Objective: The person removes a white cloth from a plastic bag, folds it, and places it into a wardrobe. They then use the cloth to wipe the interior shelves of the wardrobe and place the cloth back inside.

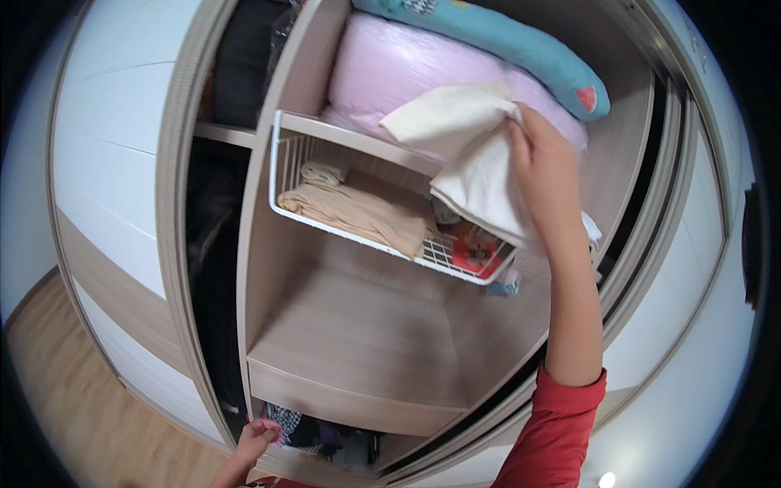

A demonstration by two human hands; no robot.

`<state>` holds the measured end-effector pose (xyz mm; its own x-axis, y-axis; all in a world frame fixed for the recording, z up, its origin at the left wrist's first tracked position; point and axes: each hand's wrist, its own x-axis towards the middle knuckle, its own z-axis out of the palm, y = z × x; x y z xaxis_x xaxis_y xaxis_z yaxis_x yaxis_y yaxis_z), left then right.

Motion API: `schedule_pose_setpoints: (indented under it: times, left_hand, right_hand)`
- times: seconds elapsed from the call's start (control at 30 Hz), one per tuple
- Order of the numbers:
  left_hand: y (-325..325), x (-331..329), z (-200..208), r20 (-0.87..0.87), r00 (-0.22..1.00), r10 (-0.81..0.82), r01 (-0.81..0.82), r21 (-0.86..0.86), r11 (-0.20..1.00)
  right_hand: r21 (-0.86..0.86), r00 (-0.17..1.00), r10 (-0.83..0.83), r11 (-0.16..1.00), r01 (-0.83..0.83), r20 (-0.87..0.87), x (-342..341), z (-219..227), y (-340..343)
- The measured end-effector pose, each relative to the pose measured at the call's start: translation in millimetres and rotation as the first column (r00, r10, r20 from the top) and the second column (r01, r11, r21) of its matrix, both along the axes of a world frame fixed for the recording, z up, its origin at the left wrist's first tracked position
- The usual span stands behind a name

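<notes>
My right hand [547, 163] is raised at the wardrobe's upper part, its thumb and fingers pinched on a white cloth [480, 183]. The cloth hangs loosely folded in front of a pink plastic-wrapped bundle [407, 61] and over the right part of a white wire basket [275, 175]. Inside the basket, folded beige cloth [358, 210] lies on the left and a red item [476, 254] on the right. Low on the left, my left hand [255, 442] is closed near the bottom compartment. Something pinkish shows at its fingertips, too small to name.
A long teal cushion [521, 45] rests on the pink bundle. Below the basket is a wooden shelf [358, 333], with dark and patterned clothes [305, 431] in the compartment underneath. Sliding door panels [114, 163] flank the opening, and dark garments [215, 211] hang at left.
</notes>
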<state>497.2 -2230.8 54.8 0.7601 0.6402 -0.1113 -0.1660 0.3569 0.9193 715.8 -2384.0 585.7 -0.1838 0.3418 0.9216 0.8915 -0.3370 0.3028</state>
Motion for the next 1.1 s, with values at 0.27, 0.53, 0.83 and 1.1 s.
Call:
schedule_pose_setpoints:
  times: [0.27, 0.53, 0.83, 1.1]
  left_hand:
    - [12.6, -35.2, -9.9, -0.149, 0.989, 0.014, -0.013, 0.007, 1.0]
    - [20.5, -64.1, -6.8, -0.186, 0.982, 0.04, -0.026, 0.078, 0.997]
    - [19.2, -93.8, -47.0, -0.074, 0.989, 0.13, -0.115, 0.179, 0.977]
    - [22.1, -63.2, -24.2, -0.24, 0.971, -0.01, 0.04, 0.118, 0.992]
  right_hand:
    - [-0.629, 0.819, -0.275, 0.767, -0.13, -0.504, 74.0, 3.2, 67.7]
    - [-0.654, 0.78, -0.155, 0.656, -0.378, -0.606, 23.8, 7.6, 203.8]
    - [-0.775, 0.849, -0.212, 0.555, -0.302, -0.483, 51.6, 17.6, 227.2]
    - [-0.722, 0.831, -0.328, 0.681, -0.122, -0.45, 115.4, 15.5, 96.6]
